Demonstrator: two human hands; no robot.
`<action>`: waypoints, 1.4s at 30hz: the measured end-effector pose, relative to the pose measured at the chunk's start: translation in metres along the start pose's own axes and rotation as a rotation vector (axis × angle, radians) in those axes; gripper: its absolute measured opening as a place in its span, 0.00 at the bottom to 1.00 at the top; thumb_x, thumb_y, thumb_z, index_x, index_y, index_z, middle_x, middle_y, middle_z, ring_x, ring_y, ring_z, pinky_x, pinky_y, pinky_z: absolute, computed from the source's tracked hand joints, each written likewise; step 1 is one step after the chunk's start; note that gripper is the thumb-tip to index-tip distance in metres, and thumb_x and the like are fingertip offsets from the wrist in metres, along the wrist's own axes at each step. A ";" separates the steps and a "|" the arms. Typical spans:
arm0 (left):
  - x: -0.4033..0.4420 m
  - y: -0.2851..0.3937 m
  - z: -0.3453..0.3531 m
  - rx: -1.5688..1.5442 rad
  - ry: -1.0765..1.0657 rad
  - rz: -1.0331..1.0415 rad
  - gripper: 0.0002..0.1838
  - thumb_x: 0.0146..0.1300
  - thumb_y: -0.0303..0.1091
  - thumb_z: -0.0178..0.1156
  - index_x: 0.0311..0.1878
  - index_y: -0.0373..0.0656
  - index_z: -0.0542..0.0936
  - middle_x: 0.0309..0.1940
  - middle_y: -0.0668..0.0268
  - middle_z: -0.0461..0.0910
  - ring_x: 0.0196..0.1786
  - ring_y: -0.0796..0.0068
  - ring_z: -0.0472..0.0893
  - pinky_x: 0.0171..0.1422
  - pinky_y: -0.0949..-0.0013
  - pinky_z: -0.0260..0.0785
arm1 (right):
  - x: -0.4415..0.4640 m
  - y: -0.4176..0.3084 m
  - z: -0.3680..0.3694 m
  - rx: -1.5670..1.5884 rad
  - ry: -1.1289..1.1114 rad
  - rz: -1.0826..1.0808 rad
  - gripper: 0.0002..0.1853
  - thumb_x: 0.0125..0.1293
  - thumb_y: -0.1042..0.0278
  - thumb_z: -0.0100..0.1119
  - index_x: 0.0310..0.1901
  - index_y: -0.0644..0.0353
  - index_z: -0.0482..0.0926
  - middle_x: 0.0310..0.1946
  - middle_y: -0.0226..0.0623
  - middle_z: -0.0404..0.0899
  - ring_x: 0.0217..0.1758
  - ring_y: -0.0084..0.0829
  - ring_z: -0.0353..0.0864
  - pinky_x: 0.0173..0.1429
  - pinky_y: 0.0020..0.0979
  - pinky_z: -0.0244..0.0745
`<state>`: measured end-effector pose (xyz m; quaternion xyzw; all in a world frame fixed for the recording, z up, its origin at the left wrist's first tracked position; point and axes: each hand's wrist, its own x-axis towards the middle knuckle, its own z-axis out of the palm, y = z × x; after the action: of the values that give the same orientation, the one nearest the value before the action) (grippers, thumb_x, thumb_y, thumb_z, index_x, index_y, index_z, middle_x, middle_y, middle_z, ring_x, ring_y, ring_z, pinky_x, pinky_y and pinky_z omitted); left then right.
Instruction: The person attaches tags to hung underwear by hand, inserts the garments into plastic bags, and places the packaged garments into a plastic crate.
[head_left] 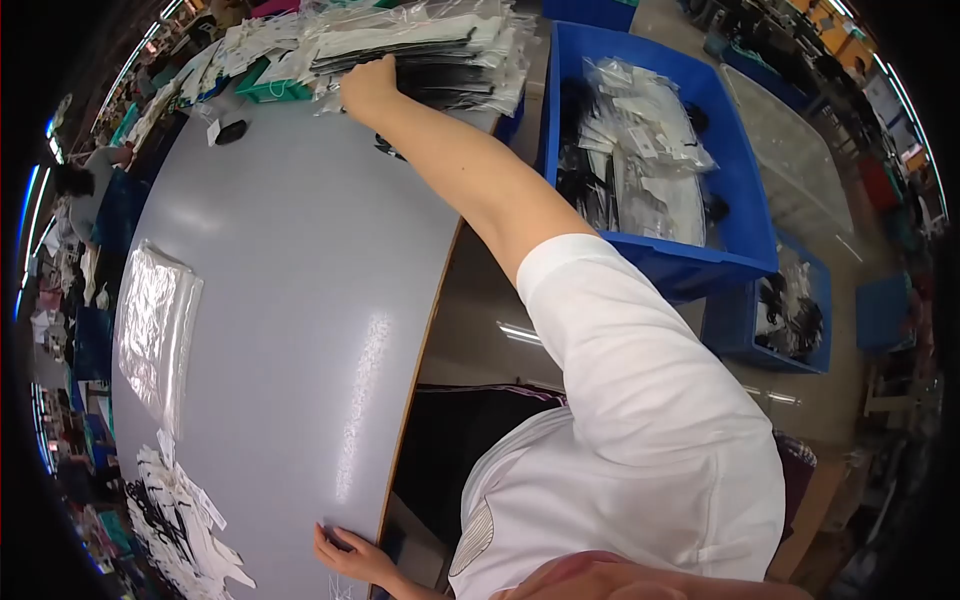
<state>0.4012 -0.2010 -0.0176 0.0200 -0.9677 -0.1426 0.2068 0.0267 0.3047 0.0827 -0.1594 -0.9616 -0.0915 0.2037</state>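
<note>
My right hand [370,86] reaches across to the far end of the grey table [290,260]. It is closed at the near edge of a stack of clear plastic-bagged packs [430,60] with white and black contents; its fingertips are partly hidden. Near the table's front edge rests my left hand [350,556], holding nothing, fingers slightly bent and apart. Thin white strings [342,588] lie close to it. Farther over on the tabletop is a pile of white and black glove-like pieces [190,530] with tags.
A stack of clear plastic bags [158,325] lies along the table's far side. A small black item [230,131] and a green tray [272,88] sit near the packs. Beside the table stands a blue bin [735,225] holding bagged packs [645,150]; another blue bin [735,330] is behind.
</note>
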 end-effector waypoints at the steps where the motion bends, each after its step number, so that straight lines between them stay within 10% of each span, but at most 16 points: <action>1: 0.000 -0.001 -0.001 0.005 -0.003 0.011 0.15 0.71 0.28 0.52 0.59 0.39 0.75 0.52 0.55 0.76 0.53 0.59 0.78 0.57 0.64 0.73 | -0.001 0.004 -0.001 0.007 -0.004 0.010 0.11 0.63 0.57 0.57 0.37 0.52 0.85 0.34 0.38 0.86 0.34 0.39 0.82 0.45 0.44 0.62; 10: 0.000 0.001 0.000 0.066 -0.014 0.004 0.14 0.71 0.28 0.51 0.58 0.39 0.75 0.51 0.56 0.76 0.53 0.60 0.78 0.57 0.65 0.73 | -0.004 0.029 -0.015 0.027 -0.008 -0.053 0.08 0.61 0.65 0.58 0.35 0.53 0.87 0.35 0.37 0.86 0.35 0.38 0.82 0.43 0.44 0.62; 17: 0.000 -0.002 0.001 0.044 0.002 -0.030 0.14 0.71 0.28 0.51 0.58 0.39 0.76 0.51 0.57 0.76 0.52 0.60 0.78 0.55 0.65 0.73 | -0.007 0.015 -0.014 -0.238 -0.290 -0.004 0.16 0.67 0.61 0.50 0.46 0.53 0.87 0.45 0.43 0.85 0.43 0.43 0.82 0.60 0.59 0.53; 30: 0.007 0.012 0.004 -0.093 0.053 -0.075 0.11 0.69 0.26 0.53 0.52 0.38 0.79 0.51 0.58 0.75 0.50 0.61 0.76 0.54 0.65 0.70 | 0.034 0.094 -0.001 0.297 -0.342 -0.208 0.18 0.43 0.72 0.74 0.41 0.52 0.86 0.34 0.25 0.85 0.34 0.31 0.81 0.45 0.31 0.77; 42: 0.009 0.010 0.003 -0.113 0.078 -0.090 0.10 0.69 0.27 0.53 0.50 0.38 0.79 0.50 0.60 0.77 0.50 0.63 0.77 0.54 0.66 0.69 | 0.028 0.086 -0.014 0.085 -0.405 -0.112 0.24 0.45 0.74 0.72 0.47 0.43 0.86 0.40 0.23 0.86 0.42 0.32 0.84 0.50 0.38 0.78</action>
<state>0.3925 -0.1917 -0.0137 0.0575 -0.9475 -0.2055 0.2383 0.0368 0.3891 0.1172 -0.1121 -0.9933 -0.0279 0.0076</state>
